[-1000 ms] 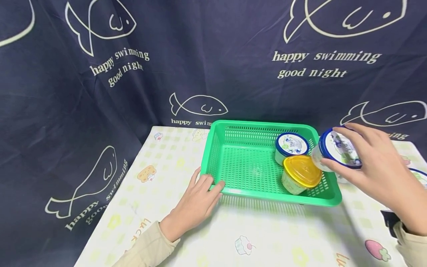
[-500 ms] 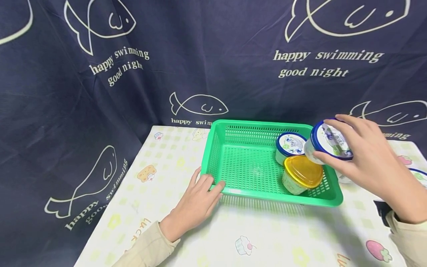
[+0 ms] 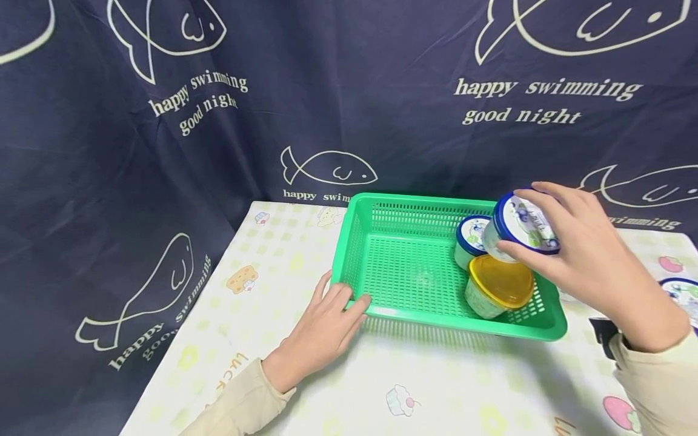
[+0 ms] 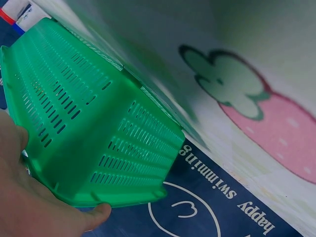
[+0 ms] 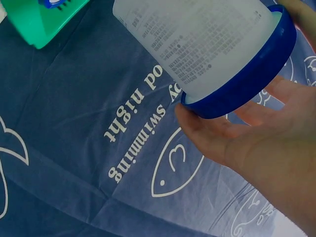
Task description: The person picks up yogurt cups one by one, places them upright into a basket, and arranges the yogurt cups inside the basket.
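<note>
My right hand (image 3: pixel 594 260) grips a plastic tub (image 3: pixel 525 224) by its blue lid, tilted, over the right end of a green basket (image 3: pixel 414 321). The right wrist view shows small print on the whitish side of this tub (image 5: pixel 197 44). Inside the basket are another blue-lidded tub (image 3: pixel 470 242), partly covered by the held one, and a yellow-lidded tub (image 3: pixel 498 284), which leans. My left hand (image 3: pixel 322 330) holds the rim at the basket's front left corner. In the left wrist view its thumb (image 4: pixel 96 217) lies along the basket rim (image 4: pixel 79 201).
More blue-lidded tubs, one of them a tub (image 3: pixel 684 297) at the right edge, stand on the table beyond the basket. A patterned white cloth (image 3: pixel 349 387) covers the table. Behind it hangs a dark blue curtain (image 3: pixel 327 91) with fish drawings.
My right hand has carried the blue-lidded tub leftward and slightly up, from beside the basket's right rim to over its right end. My left hand keeps its place on the rim.
</note>
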Tool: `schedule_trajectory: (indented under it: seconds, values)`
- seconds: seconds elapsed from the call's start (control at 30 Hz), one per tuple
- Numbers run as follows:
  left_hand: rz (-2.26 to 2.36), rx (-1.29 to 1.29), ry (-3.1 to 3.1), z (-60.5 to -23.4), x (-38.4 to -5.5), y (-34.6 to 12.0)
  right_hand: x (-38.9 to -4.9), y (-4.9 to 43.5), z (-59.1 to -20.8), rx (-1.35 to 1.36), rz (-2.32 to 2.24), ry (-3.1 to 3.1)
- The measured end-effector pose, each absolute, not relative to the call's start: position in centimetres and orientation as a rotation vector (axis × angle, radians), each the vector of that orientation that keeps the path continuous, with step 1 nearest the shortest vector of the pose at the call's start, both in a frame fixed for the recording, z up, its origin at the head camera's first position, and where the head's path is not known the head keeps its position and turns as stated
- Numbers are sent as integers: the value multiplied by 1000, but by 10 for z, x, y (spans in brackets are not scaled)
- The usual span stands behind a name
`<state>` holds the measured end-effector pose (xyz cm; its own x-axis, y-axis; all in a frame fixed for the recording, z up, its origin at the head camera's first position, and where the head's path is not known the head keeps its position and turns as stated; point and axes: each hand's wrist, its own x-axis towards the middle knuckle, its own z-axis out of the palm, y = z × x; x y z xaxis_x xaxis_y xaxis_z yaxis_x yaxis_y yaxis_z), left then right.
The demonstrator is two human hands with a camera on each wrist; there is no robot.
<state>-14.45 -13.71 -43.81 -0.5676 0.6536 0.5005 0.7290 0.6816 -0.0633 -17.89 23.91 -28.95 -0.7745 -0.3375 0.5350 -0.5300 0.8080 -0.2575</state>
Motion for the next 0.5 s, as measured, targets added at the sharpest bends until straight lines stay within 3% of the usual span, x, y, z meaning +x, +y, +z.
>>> schedule_trajectory:
  seconds: [0.5]
  values:
    - [-209,-1063,-2401,-437,-144,-137,-196,226,-289,722,560,-2487]
